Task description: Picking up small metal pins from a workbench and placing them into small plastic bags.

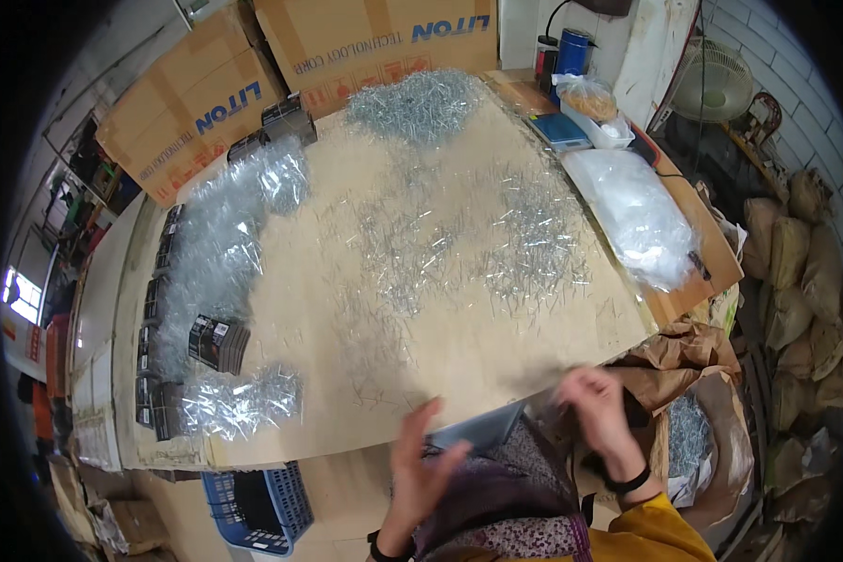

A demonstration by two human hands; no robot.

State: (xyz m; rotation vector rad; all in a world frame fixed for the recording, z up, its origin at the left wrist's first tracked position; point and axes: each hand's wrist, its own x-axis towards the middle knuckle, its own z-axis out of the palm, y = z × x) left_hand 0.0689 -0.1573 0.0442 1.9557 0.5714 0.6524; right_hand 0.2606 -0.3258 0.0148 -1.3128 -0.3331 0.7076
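Observation:
My left hand (420, 464) is at the table's near edge, thumb and fingers apart, holding nothing. Beside it, a grey-blue flat-sided piece (478, 429) shows at the edge, partly under the tabletop. My right hand (594, 405) is over the near right edge with fingers bent together; motion blur hides what they hold, if anything. A faint dark smear lies on the table left of its fingertips. Ahead on the wooden tabletop (300, 281), thin silvery metal pins (539, 248) lie scattered in loose patches. A dense heap of pins (417, 105) sits at the far end.
Filled clear plastic bags (211, 253) line the left side, with a stack of dark printed cards (218, 344). Large cartons (192, 103) stand behind. To the right are empty-looking clear bags (632, 215) and a scale (560, 131). Below are a blue basket (295, 501) and paper sack (735, 459).

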